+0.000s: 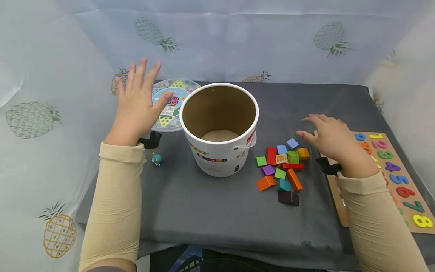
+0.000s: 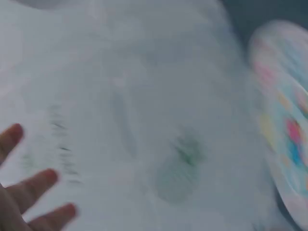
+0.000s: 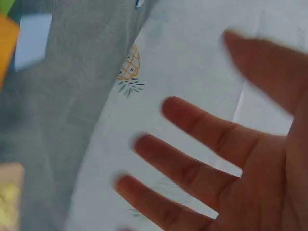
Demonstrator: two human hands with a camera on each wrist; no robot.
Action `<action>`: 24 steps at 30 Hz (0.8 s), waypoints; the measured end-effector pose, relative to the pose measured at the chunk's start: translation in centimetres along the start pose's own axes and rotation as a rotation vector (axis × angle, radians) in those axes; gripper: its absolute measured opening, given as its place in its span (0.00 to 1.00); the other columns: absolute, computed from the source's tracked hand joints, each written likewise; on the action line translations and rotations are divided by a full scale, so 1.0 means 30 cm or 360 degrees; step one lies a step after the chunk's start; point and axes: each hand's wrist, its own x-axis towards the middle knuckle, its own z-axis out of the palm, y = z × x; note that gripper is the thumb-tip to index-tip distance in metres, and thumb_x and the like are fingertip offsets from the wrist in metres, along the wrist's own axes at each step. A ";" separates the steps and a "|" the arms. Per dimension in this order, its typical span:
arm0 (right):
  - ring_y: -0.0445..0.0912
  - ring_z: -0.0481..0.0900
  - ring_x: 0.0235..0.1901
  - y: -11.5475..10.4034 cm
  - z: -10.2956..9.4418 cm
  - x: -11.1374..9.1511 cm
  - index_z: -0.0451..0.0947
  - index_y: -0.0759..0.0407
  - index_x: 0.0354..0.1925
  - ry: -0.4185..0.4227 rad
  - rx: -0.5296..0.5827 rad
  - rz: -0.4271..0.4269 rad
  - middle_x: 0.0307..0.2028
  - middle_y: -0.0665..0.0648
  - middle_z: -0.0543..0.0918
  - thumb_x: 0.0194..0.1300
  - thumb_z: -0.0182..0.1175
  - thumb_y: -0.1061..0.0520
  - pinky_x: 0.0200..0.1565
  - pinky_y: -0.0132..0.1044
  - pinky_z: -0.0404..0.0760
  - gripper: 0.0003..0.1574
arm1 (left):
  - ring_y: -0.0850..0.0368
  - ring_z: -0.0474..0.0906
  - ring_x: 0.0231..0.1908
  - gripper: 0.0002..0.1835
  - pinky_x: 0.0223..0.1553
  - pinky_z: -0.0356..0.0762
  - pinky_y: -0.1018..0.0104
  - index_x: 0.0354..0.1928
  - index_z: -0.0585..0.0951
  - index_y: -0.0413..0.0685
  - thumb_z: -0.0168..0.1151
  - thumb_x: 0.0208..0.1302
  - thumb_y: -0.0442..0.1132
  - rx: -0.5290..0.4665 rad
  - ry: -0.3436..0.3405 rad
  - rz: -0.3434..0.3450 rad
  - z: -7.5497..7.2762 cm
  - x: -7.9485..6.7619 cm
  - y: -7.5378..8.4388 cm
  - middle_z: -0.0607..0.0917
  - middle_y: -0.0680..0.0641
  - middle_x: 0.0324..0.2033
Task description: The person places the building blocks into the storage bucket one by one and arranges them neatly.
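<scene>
In the head view my left hand [image 1: 137, 100] is raised with fingers spread, over the left side of the round board-game package [image 1: 166, 124], and holds nothing. My right hand [image 1: 331, 139] hovers above the left edge of the wooden number board [image 1: 343, 211], fingers loosely extended, also holding nothing. A white bucket [image 1: 221, 158] stands upright between the hands; the part of its inside that shows holds nothing. Right of it lies a loose group of coloured wooden blocks [image 1: 280, 175]. The right wrist view shows the spread fingers [image 3: 192, 168] near a pale blue block [image 3: 32, 41].
A small blue-green toy figure [image 1: 156, 159] lies left of the bucket. Dark grey cloth [image 1: 210, 211] covers the table. White pineapple-print sheets [image 1: 221, 45] hang behind and at both sides. The number board carries coloured digits along the table's right edge.
</scene>
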 end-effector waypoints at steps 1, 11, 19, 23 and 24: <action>0.68 0.58 0.63 -0.005 0.014 0.002 0.65 0.59 0.66 -0.0007 0.0057 0.0012 0.65 0.70 0.62 0.64 0.45 0.27 0.59 0.69 0.51 0.47 | 0.55 0.30 0.72 0.35 0.66 0.22 0.47 0.75 0.46 0.70 0.42 0.70 0.62 -0.0078 0.0034 -0.0013 -0.019 -0.004 0.023 0.42 0.56 0.74; 0.58 0.74 0.49 -0.058 0.169 0.023 0.72 0.58 0.60 -0.0109 0.0387 -0.0092 0.52 0.63 0.73 0.68 0.57 0.50 0.47 0.54 0.75 0.25 | 0.56 0.69 0.60 0.26 0.55 0.65 0.46 0.66 0.67 0.76 0.45 0.67 0.65 -0.0451 -0.0155 -0.0080 -0.078 -0.100 0.129 0.71 0.61 0.62; 0.57 0.69 0.42 -0.024 0.153 -0.003 0.76 0.58 0.57 -0.0190 0.0200 -0.0065 0.48 0.65 0.71 0.62 0.63 0.56 0.42 0.51 0.74 0.24 | 0.52 0.65 0.62 0.27 0.57 0.61 0.43 0.69 0.60 0.79 0.40 0.69 0.64 -0.0554 -0.0344 -0.0016 -0.076 -0.099 0.137 0.68 0.56 0.65; 0.57 0.71 0.41 -0.021 0.126 -0.027 0.75 0.59 0.54 -0.0083 0.0240 -0.0028 0.44 0.65 0.72 0.62 0.63 0.57 0.41 0.51 0.75 0.22 | 0.54 0.60 0.65 0.26 0.63 0.55 0.45 0.71 0.58 0.77 0.35 0.71 0.61 -0.0646 -0.0474 0.0015 -0.059 -0.092 0.139 0.67 0.55 0.66; 0.56 0.72 0.41 -0.030 0.110 -0.038 0.75 0.59 0.54 -0.0022 0.0269 -0.0031 0.44 0.64 0.72 0.61 0.63 0.58 0.40 0.51 0.76 0.22 | 0.55 0.58 0.67 0.26 0.64 0.54 0.46 0.71 0.58 0.77 0.34 0.72 0.60 -0.0659 -0.0503 0.0016 -0.054 -0.092 0.138 0.65 0.56 0.67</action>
